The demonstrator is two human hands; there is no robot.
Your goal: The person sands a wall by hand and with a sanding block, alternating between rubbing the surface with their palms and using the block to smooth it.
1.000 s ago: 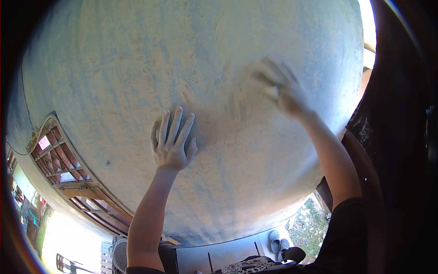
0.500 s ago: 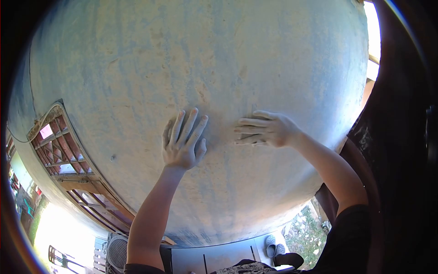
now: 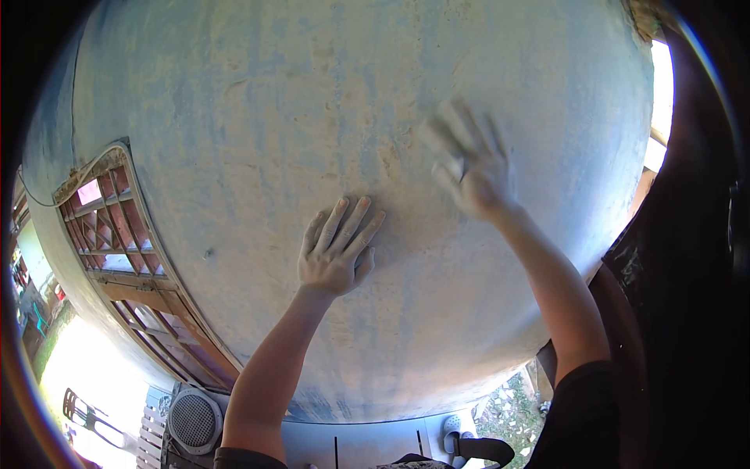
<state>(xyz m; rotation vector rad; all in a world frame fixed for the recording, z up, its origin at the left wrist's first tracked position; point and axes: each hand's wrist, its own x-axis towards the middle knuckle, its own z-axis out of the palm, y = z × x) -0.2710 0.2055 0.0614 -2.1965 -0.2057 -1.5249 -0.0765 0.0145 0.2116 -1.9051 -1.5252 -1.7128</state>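
Left hand (image 3: pixel 336 254): fingers (image 3: pixel 349 220) straight and close together, palm flat on the wall (image 3: pixel 258 117), gripping nothing. Thumb tucked at the right side, partly hidden by the palm.

Right hand (image 3: pixel 467 168): blurred; fingers (image 3: pixel 469 125) spread and pointing up against the wall. A pale patch sits at the palm; whether it is a held thing or a smear of blur cannot be told, nor whether the hand touches the surface.

Wall: pale blue, rough, mottled with sandy patches; fills most of the view, bulged by the lens, cut off at the top.

Window (image 3: pixel 117 242): left of the left hand, wooden frame with slats, bent by the lens and cut at the edge.

Fan (image 3: pixel 193 420): bottom left, round grille, only partly in view.

Shoes (image 3: pixel 453 426): bottom edge, small, hard to make out.
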